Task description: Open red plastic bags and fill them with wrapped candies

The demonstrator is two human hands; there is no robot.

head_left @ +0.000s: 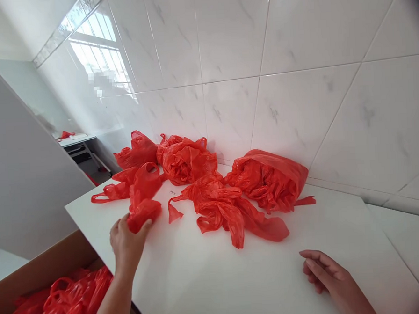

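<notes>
right hand (328, 273) is apart, left hand (127, 241) grips bag (144, 214).

Held bag (144, 215): thin red plastic, crumpled; I see its near end pinched by the left hand (129, 231), inward from the left corner of the table (202, 279).
Its far end: among other red bags; I cannot tell where it stops.
Loose bags (217, 201): limp, twisted tangle, mid-table.
Round bundle (185, 160): crumpled, by the far edge.
Stuffed bag (267, 179): bulging, near the far edge, right of the bundle.
</notes>
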